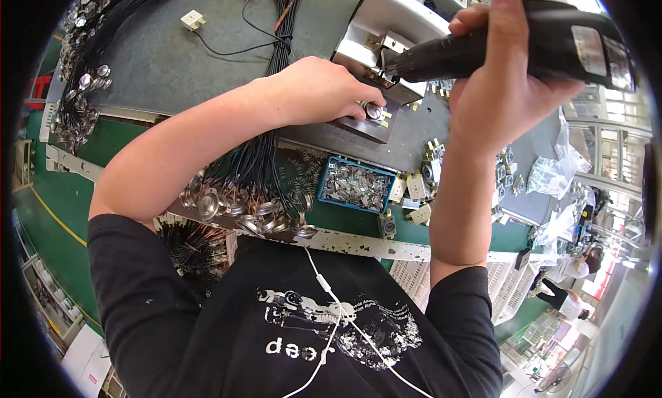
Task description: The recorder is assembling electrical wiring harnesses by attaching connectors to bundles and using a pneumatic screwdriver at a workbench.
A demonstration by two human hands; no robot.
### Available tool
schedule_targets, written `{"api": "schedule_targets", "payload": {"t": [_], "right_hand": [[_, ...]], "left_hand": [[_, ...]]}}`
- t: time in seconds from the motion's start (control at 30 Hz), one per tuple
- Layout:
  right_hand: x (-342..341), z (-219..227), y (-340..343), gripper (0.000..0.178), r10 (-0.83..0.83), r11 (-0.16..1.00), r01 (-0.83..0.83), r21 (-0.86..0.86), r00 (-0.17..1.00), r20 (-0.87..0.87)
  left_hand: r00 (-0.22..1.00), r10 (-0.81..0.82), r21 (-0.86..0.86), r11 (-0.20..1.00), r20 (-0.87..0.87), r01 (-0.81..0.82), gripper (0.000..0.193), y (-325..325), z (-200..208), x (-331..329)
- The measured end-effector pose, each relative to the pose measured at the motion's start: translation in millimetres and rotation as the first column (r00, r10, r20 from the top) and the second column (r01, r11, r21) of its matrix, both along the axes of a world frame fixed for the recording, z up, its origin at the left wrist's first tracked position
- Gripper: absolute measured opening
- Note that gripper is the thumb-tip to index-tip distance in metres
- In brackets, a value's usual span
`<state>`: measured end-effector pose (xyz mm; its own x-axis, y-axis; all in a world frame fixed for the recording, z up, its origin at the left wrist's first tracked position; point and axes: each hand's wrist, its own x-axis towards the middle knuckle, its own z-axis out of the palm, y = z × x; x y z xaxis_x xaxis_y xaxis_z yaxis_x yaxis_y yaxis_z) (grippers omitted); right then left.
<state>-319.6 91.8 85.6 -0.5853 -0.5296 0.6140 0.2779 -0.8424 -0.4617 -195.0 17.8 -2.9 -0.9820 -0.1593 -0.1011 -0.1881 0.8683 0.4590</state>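
Observation:
My left hand (321, 93) reaches over the bench with its thumb and fingers closed around a round silver metal disc (373, 111). The disc sits at the end of a dark metal block (362, 128), beside small cream pieces. Raised on the right, my right hand (507, 74) grips a thick black handheld tool (476, 53), its fingers wrapped round the body. The tool's narrow metal tip points left into an upright silver metal bracket (358, 26), close to a small cream block; I cannot tell whether they touch.
A blue tray (355, 184) of small metal parts lies near the bench's front edge. Bundled black wires with silver discs (255, 215) hang over that edge. Several cream and grey blocks (417, 186) lie right of the tray. Clear plastic bags (555, 164) rest at the far right.

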Motion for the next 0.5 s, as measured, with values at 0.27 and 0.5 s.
{"api": "schedule_targets", "payload": {"t": [0.27, 0.5], "right_hand": [[-11, -12, -13, 0.014, 0.346, 0.925, -0.299, -0.234, 0.918, 0.195], [-12, -8, -7, 0.012, -0.459, 0.748, 0.613, 0.256, 0.755, -0.467]], "left_hand": [[1.000, 0.007, 0.001, 1.000, -0.003, -0.007, 0.035, 1, 3, -1], [1.000, 0.016, 0.003, 1.000, 0.024, -0.016, 0.036, 1, 0, -2]]}}
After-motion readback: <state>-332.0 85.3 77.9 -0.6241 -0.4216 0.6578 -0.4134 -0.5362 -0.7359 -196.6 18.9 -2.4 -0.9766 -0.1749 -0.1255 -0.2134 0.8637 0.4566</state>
